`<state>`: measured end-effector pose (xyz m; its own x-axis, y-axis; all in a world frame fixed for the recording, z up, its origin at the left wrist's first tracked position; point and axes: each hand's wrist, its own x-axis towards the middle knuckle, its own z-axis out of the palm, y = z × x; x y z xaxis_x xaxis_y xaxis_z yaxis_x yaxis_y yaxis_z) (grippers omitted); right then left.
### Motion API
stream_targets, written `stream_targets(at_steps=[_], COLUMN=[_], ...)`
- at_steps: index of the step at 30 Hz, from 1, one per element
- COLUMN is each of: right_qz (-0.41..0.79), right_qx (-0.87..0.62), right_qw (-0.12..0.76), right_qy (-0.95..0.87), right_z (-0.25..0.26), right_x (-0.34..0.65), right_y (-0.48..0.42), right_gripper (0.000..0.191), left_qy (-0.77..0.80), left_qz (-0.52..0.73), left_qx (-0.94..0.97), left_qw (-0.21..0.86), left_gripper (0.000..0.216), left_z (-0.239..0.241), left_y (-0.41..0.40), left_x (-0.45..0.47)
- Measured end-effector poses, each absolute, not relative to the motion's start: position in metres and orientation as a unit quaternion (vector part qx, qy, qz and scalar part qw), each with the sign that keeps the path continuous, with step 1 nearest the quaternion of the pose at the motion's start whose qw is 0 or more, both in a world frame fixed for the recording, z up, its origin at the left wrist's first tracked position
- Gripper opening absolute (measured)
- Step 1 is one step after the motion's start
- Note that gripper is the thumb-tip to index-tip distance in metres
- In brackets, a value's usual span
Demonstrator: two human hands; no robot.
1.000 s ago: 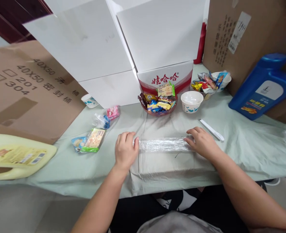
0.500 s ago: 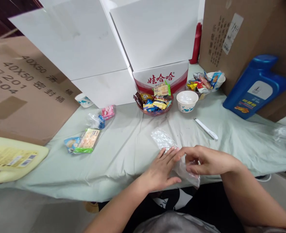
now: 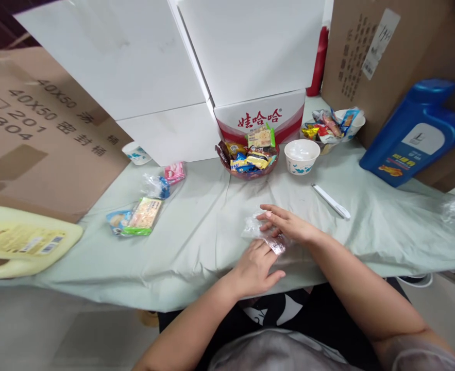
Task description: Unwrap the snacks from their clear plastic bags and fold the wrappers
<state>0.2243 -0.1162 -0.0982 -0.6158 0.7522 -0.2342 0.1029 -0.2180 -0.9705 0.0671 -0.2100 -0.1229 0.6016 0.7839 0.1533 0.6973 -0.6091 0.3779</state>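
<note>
A crumpled piece of clear plastic wrap (image 3: 261,233) lies on the pale green tablecloth (image 3: 196,226) near the table's front edge. My right hand (image 3: 289,226) rests flat on top of it, fingers stretched out towards the left. My left hand (image 3: 256,268) lies just below, fingers extended and touching the near edge of the wrap. Neither hand is closed around anything.
Behind stand a bowl of wrapped snacks (image 3: 248,157), an empty white bowl (image 3: 302,155), a second bowl of snacks (image 3: 335,123) and a white stick-like tool (image 3: 331,201). Snack packets (image 3: 142,216) lie at left. A blue jug (image 3: 416,134), a yellow jug (image 3: 18,242) and cardboard boxes surround the table.
The plastic wrap was stretched long between both hands; the hands then came together and it is folded into a small wad, which the right hand presses flat.
</note>
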Motion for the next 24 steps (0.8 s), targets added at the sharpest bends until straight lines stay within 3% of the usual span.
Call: stream_targets(at_steps=[4, 8, 12, 19, 24], right_qz=[0.628, 0.484, 0.424, 0.321, 0.239], right_qx=[-0.402, -0.427, -0.393, -0.376, -0.359], right_qw=[0.238, 0.280, 0.196, 0.145, 0.109], right_qy=[-0.622, -0.710, -0.792, -0.857, -0.896], right_z=[-0.106, -0.104, -0.095, -0.088, -0.082], right_x=[0.218, 0.224, 0.230, 0.230, 0.230], right_y=[-0.115, -0.118, -0.126, -0.146, -0.160], right_gripper=[0.043, 0.025, 0.016, 0.019, 0.021], left_qy=[0.416, 0.420, 0.411, 0.463, 0.609], left_qz=[0.167, 0.178, 0.196, 0.274, 0.357], left_qx=[0.882, 0.880, 0.885, 0.834, 0.673], left_qw=[0.143, 0.129, 0.099, 0.122, 0.221], left_gripper=[0.038, 0.035, 0.031, 0.031, 0.036], left_z=[-0.123, -0.123, -0.121, -0.115, -0.111], left_y=[-0.211, -0.211, -0.209, -0.196, -0.171], left_x=[0.066, 0.063, 0.056, 0.024, 0.021])
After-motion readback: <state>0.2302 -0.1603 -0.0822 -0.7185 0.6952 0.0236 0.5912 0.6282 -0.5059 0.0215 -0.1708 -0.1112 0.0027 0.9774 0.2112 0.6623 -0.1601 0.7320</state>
